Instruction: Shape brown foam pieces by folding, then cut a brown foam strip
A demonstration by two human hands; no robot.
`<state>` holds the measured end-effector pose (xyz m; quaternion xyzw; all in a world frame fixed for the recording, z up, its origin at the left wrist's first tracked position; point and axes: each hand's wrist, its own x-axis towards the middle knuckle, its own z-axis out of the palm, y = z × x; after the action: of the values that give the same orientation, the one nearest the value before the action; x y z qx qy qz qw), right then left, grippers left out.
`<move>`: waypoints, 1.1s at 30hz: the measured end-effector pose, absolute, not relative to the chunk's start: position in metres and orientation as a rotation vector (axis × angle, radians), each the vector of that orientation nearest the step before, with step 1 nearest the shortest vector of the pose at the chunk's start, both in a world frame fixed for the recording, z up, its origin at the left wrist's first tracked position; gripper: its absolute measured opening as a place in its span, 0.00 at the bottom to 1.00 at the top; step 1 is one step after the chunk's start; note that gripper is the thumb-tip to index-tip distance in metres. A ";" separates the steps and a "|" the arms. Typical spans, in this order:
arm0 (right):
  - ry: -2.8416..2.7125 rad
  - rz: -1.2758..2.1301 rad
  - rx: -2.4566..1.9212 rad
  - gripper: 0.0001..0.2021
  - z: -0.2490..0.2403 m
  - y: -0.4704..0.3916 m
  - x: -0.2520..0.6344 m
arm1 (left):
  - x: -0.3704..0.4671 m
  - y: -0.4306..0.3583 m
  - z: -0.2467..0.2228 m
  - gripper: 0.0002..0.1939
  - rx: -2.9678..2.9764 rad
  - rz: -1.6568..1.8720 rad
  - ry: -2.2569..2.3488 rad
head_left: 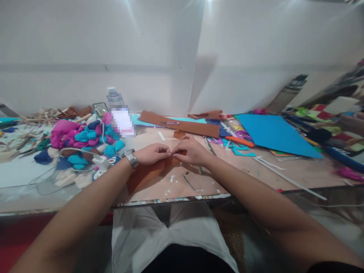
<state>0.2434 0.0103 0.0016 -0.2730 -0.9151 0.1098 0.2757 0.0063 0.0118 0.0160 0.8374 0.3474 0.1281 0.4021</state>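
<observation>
My left hand (pixel 152 153) and my right hand (pixel 191 151) meet over the middle of the worktable, fingertips pinched close together. Between them is a brown sheet (pixel 148 175), felt or paper by its look, which hangs below my left hand and lies partly on the tabletop. Both hands pinch its upper edge, though the exact spot under the fingers is hidden. Just beyond my right hand lies a small brown scrap (pixel 179 134). Farther back, small thread snips (pixel 170 123) with a pinkish handle rest on a long brown strip (pixel 193 127).
At left are a heap of pink, blue and cream bundles (pixel 82 134), a white charger (pixel 101 162) with cable, a phone (pixel 123 122) and a clear bottle (pixel 114 98). At right lie an orange-handled cutter (pixel 240 141), a blue sheet (pixel 278 132) and a thin white strip (pixel 290 178).
</observation>
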 end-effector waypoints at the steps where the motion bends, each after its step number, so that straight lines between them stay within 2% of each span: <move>1: -2.460 0.296 -0.731 0.06 0.001 0.010 0.244 | 0.007 0.012 0.016 0.23 2.104 0.329 0.881; 9: -2.437 0.283 -0.761 0.04 0.000 0.010 0.242 | 0.011 0.008 0.015 0.22 2.048 0.404 0.932; 23: -2.457 0.276 -0.879 0.04 0.002 0.009 0.240 | 0.018 -0.004 0.024 0.11 2.532 0.407 1.158; 33: -2.478 0.279 -0.889 0.05 0.001 0.008 0.241 | 0.017 -0.003 0.024 0.11 2.596 0.399 1.133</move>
<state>0.2412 0.0079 0.0006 -0.3256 -0.9076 0.1023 0.2443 0.0172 -0.0035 0.0237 0.8985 0.3923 0.1381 0.1402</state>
